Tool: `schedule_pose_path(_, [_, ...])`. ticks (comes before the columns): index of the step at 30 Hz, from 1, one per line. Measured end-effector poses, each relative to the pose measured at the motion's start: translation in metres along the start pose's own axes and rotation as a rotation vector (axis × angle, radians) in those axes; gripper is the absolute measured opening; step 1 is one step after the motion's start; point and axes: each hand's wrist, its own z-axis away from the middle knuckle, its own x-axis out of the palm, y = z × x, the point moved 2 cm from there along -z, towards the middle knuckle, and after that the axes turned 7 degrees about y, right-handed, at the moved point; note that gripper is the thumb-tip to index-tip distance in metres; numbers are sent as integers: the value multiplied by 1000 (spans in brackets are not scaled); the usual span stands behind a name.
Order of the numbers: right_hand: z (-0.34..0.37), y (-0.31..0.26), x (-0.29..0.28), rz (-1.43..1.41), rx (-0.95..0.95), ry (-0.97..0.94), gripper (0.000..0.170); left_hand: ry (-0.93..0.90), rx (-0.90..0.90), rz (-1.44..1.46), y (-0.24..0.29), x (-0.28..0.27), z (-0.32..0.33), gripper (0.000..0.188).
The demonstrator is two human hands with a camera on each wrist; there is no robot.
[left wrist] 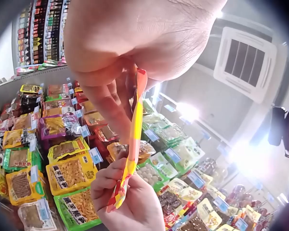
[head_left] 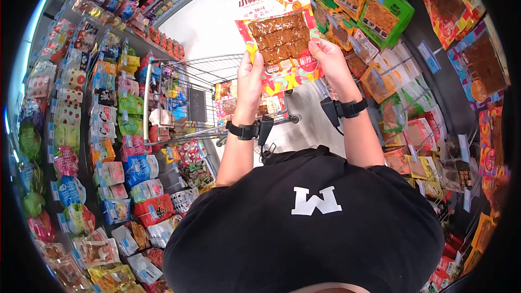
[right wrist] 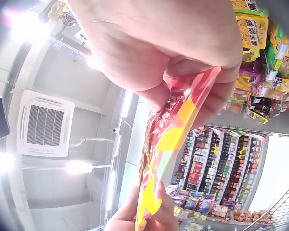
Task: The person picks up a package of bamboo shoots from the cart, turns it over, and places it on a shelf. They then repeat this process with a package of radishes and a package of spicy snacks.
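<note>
A flat snack pouch (head_left: 281, 38) with a cartoon tiger, a white top and a clear window over brown glazed pieces is held up in front of me, its printed face toward the head camera. My left hand (head_left: 251, 78) grips its left edge, thumb on the front. On the opposite edge, my right hand (head_left: 334, 65) grips with its thumb over the lower right of the front. Seen edge-on in the left wrist view, the pouch (left wrist: 136, 120) is thin and spans both hands. In the right wrist view, fingers curl behind the pouch (right wrist: 176, 125).
Beyond the hands stands a wire shopping cart (head_left: 195, 70) with similar packs (head_left: 225, 106) inside. Hanging snack bags (head_left: 130, 106) line the left shelf. More packs (head_left: 380, 19) and price tags (head_left: 429, 57) crowd the right one. Bright floor (head_left: 203, 27) shows beyond the cart.
</note>
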Motion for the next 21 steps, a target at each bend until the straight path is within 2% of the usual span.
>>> schedule_pose_path(6, [1,4,20,-72,5,-12,26,42,53,-10,4,-19,5,36])
schedule_pose_path(14, [-1,13,27,-143,21,-21,23,103,-48,-148,4,-49,14,48])
schedule_pose_path(18, [0,1,21,-90,-16,-43,25,72,-50,-152,3,-42,11,52])
schedule_pose_path(20, [-7,0,12,-33,-77,1,26,129,226,-501,6,-28,4,52])
schedule_pose_path(21, [-7,-2,12,145,-162,40,27,76,239,-615,8,-24,0,57])
